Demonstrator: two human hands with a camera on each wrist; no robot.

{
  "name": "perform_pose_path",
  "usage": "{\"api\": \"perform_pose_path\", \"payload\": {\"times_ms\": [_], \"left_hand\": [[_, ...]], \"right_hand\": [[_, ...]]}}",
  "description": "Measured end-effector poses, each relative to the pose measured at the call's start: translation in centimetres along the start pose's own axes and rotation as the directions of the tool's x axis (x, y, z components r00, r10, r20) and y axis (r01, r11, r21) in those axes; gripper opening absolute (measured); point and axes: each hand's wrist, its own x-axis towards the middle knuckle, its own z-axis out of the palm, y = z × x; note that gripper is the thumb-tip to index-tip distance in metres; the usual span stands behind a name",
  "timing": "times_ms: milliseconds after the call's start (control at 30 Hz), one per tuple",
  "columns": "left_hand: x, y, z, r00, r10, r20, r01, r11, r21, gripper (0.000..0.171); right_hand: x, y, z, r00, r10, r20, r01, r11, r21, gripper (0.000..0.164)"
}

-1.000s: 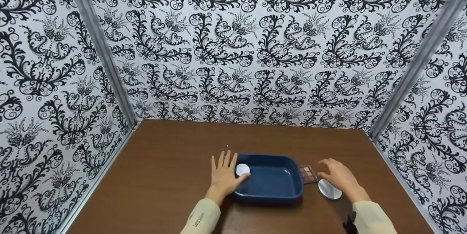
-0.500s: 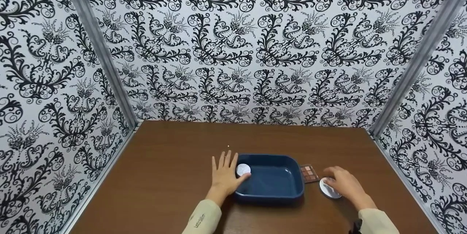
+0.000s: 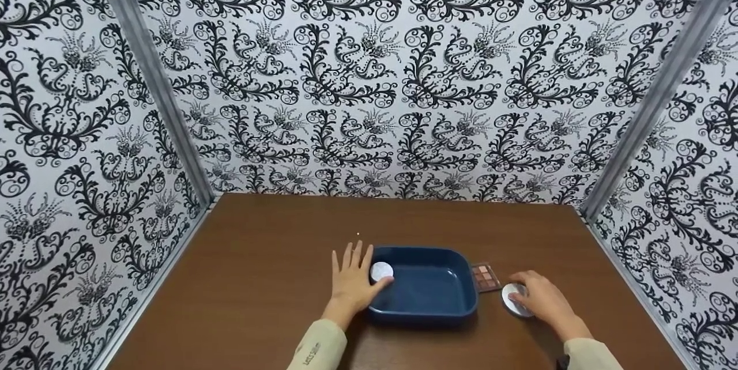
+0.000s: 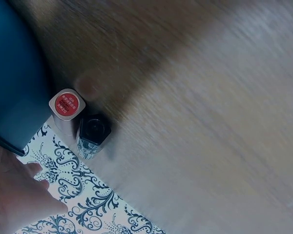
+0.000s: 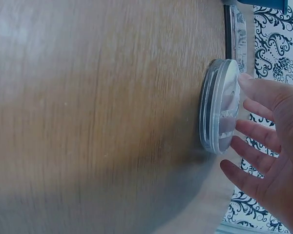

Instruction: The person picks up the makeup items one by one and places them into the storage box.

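Note:
My left hand [image 3: 350,289] lies at the left edge of a blue rectangular dish [image 3: 424,317], its fingers straight and spread. Its thumb reaches over the rim beside a white, round-topped item [image 3: 381,271] in the dish. My right hand [image 3: 542,301] is over a flat round case [image 3: 512,299] with a shiny top, right of the dish. In the right wrist view, the relaxed, spread fingers lie close to the case [image 5: 219,107]; the thumb tip is at its edge. Whether they touch it, I cannot tell.
An eyeshadow palette [image 3: 486,277] lies between dish and round case. The left wrist view shows a red-labelled tube [image 4: 67,105] and a black-capped bottle [image 4: 94,129] beside the dish. Patterned walls [image 3: 369,70] enclose the brown table [image 3: 259,278].
My right hand has come down from above the palette's right side to the round case, its fingers moving over the top. The left hand has stayed at the dish.

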Motion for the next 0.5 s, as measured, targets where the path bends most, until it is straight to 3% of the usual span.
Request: {"api": "perform_pose_path", "payload": {"times_ms": [500], "left_hand": [[0.2,-0.28,0.46,1.0,0.009,-0.025,-0.009,1.0,0.004,0.092]], "right_hand": [[-0.2,-0.23,0.25,0.999,-0.023,-0.039,0.023,1.0,-0.019,0.039]]}}
